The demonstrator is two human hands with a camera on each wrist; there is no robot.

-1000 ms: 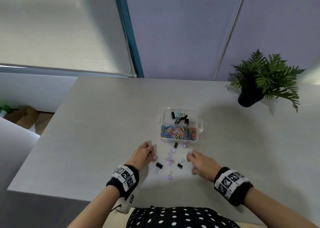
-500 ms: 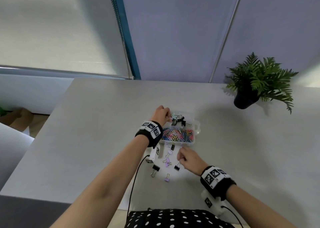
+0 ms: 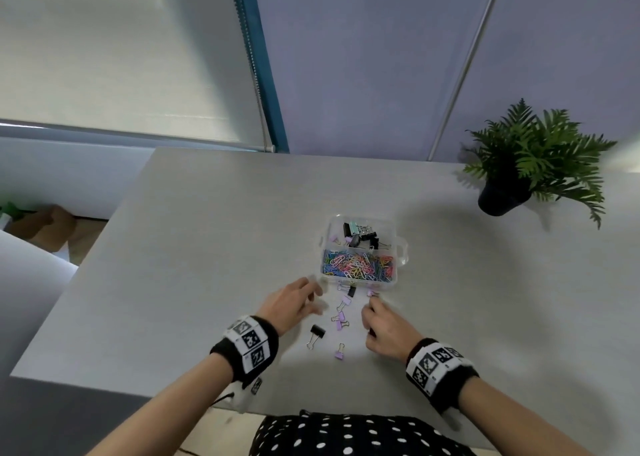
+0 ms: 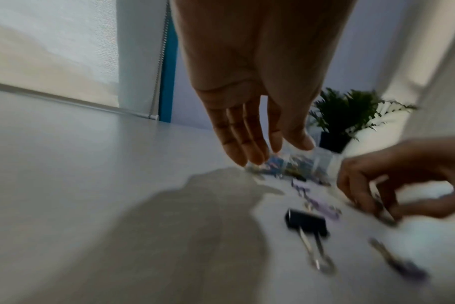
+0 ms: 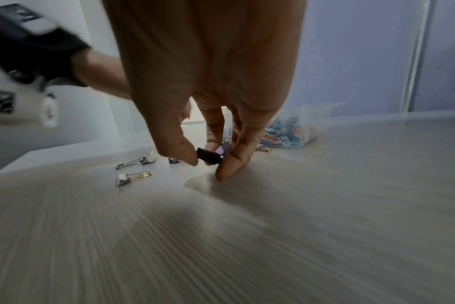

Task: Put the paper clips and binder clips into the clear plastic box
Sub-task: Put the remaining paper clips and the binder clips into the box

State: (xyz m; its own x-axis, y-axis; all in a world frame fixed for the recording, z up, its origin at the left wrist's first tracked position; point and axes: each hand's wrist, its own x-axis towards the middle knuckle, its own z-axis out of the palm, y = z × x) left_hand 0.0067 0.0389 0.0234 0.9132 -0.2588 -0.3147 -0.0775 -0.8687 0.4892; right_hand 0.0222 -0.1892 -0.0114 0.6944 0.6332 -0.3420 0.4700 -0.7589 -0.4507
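- The right hand [image 5: 208, 115] pinches a small black clip [image 5: 208, 156] between thumb and fingers, low over the counter [image 3: 194, 248]; something purple shows beside it, so it may hold two. With a pinch that shallow, I judge a clip could slip and drop short of the box [image 3: 401, 248]
- The left hand [image 3: 289, 305] holds nothing: its fingers are straight and spread, hovering just left of the loose clips. The wrist view is smeared, which suggests a fast sweep; that could flick a clip across the counter or bump the box
- The box sits open just beyond both hands, paper clips [image 3: 358, 263] filling the near compartment, binder clips [image 3: 360, 234] in the far one. A clip dropped at the near wall would likely land among the paper clips, or bounce off the rim
- Loose clips lie between the hands and the box: a black one [image 3: 317, 332] with its wire handles pointing toward the person, purple ones [image 3: 341, 320] close together, another purple one [image 3: 339, 351] nearest the counter edge. That last could be knocked off by a wrist
- Two clips [image 3: 348, 287] lie tight against the box's near wall; picking there risks shoving the light box away
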